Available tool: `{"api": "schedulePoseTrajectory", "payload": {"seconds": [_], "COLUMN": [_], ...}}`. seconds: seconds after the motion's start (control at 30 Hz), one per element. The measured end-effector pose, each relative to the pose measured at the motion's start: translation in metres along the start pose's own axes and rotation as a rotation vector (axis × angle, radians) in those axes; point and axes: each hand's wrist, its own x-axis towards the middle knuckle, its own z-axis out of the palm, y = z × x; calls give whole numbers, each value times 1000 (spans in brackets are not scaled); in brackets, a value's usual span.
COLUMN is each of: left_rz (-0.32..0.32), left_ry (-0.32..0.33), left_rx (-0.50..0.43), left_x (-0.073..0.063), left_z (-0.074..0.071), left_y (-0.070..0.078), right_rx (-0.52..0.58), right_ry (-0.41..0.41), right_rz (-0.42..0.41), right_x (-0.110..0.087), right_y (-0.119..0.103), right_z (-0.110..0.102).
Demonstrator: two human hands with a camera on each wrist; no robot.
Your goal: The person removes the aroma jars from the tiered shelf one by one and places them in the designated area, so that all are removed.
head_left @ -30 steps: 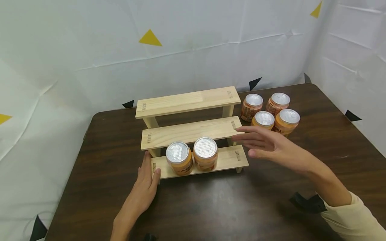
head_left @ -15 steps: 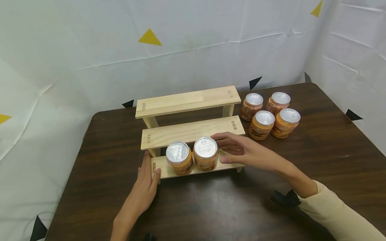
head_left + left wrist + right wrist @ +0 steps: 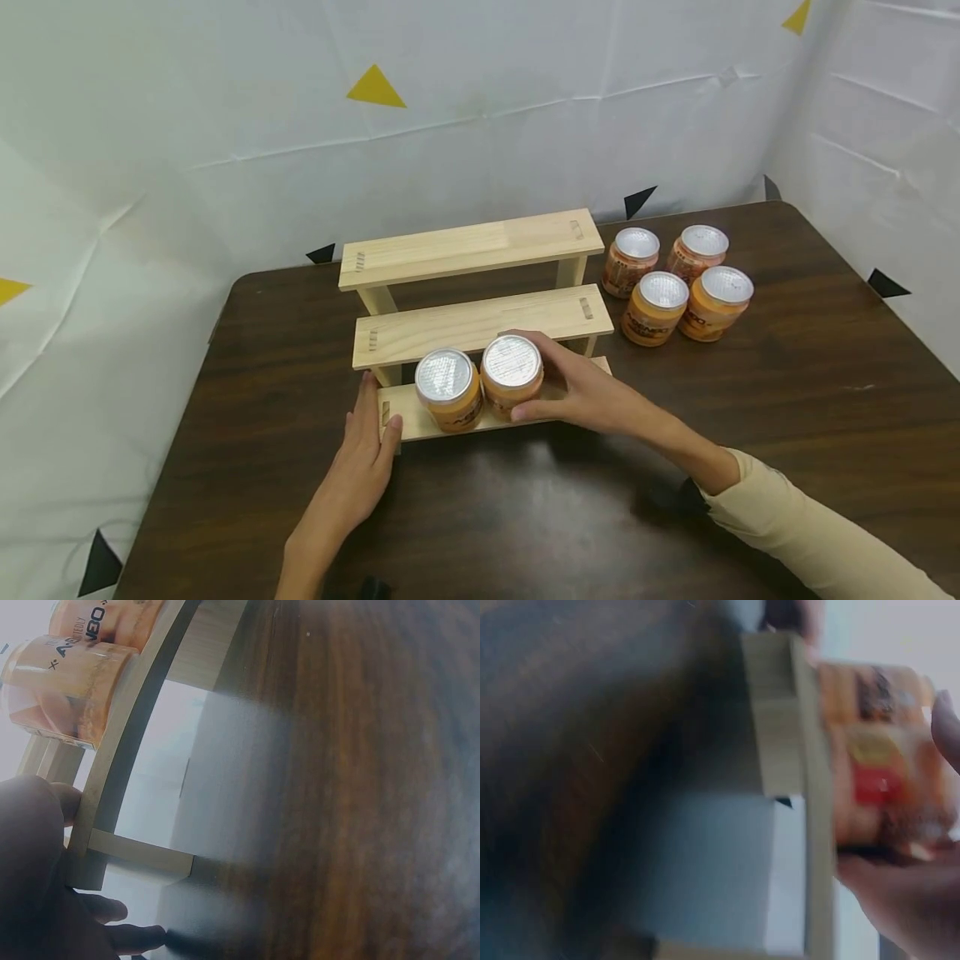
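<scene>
A three-step wooden rack (image 3: 480, 321) stands on the table. On its lowest step two orange jars with silver lids stand side by side. My right hand (image 3: 592, 398) grips the right jar (image 3: 512, 367), thumb in front and fingers behind it. The left jar (image 3: 448, 390) is right next to it. In the right wrist view the gripped jar (image 3: 889, 784) is blurred, partly covered by the hand. At the lowest step's left end my left hand (image 3: 352, 475) rests with straight fingers, its thumb at the front corner. The left wrist view shows its fingertips (image 3: 139, 939) low beside the board end.
Several more orange jars (image 3: 654, 308) with silver lids stand in a cluster on the dark table (image 3: 817, 392), right of the rack. White sheeting (image 3: 487, 158) with yellow and black triangles hangs behind the table and at its sides.
My right hand has moved left from beyond the rack's right end and closed its fingers around the right jar. The left hand has stayed at the rack's left end.
</scene>
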Motion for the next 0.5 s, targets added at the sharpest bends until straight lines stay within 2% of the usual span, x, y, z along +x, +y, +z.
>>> {"api": "schedulePoseTrajectory", "payload": {"seconds": [0.03,0.1,0.13,0.27,0.33,0.5], "left_rz": [-6,-21,-25,-17,-11,21], "left_ry": [-7,-16,-19,-15,-7,21], "left_rx": [6,24,21,-11,-18,-27], "left_x": [1,3,3,-1,-2,-1], "left_z": [0,2,1,-4,-5,0], "left_y": [-2,-7,-5,9,13,3], "right_rx": [-22,-61,-67,-75,-78,-62], "right_ry": [34,98,118,148,149,158], "right_rz": [-8,-7,-3,29,39,35], "right_x": [1,6,6,7,4,4], "right_y": [1,21,21,19,-2,-2], "right_z": [5,15,17,20,19,20]}}
